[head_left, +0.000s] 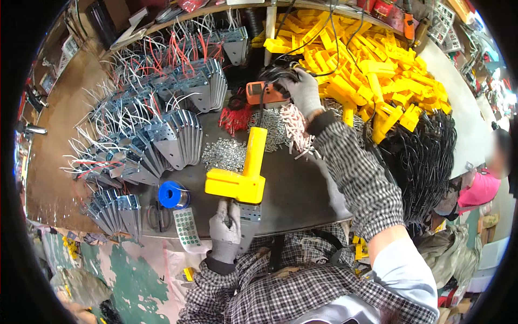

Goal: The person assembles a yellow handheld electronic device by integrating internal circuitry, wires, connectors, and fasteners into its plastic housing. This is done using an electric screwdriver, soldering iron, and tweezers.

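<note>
In a grey work glove, my left hand point(225, 231) is closed at the near edge of a yellow T-shaped plastic housing point(236, 185), at the front of the dark worktop. A grey metal bracket point(249, 222) with holes sticks out below the housing, beside that hand. My right hand point(304, 93), gloved too, reaches far forward with its fingers curled at an orange handheld meter point(264, 93) and a bundle of black cables point(281, 71). What its fingertips hold is hidden among the dark leads.
Grey metal brackets point(175, 141) with white and red wires stand in rows at left. Yellow housings point(372, 67) are heaped at back right, above black cords point(423, 162). Small screws point(224, 155), pink tubes point(294, 127) and a blue spool point(173, 195) lie between. A person in pink point(479, 190) is at far right.
</note>
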{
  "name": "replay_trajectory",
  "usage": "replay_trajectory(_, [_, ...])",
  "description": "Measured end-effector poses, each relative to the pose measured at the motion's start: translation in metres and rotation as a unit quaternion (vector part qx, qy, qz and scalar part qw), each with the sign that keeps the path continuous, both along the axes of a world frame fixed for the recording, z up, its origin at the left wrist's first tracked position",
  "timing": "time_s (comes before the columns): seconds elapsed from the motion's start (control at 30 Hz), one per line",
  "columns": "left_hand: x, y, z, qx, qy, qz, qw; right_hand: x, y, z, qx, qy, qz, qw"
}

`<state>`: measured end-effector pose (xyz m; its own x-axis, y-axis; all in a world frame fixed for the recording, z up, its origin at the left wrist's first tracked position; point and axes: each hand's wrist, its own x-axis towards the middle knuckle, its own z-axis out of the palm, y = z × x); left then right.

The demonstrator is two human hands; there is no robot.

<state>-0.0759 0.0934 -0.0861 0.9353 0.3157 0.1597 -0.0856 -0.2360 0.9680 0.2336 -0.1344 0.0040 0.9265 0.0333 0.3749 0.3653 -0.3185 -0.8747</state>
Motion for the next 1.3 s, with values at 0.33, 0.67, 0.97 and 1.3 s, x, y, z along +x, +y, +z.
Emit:
replay_trajectory(0.33, [-0.009,0.004,0.059,0.424,0.264,-0.068,0.864,0.053,0.033,-0.001,-0.437,-0.102,-0.171,0.877])
replay_trajectory(0.67, [-0.005,0.021,0.069,0.413,0.169,-0.025,0.895,0.041,0.041,-0.002,-0.493,-0.062,-0.123,0.859])
replay_trajectory(0.97, [-0.084,0.082,0.029,0.06,0.093,0.275,0.955,0.059,0.04,-0.002,-0.515,-0.064,-0.107,0.848])
replay_trajectory(1.3, [-0.11,0.115,-0.009,-0.141,0.068,0.309,0.938,0.081,0.015,0.01,-0.473,-0.055,-0.046,0.878])
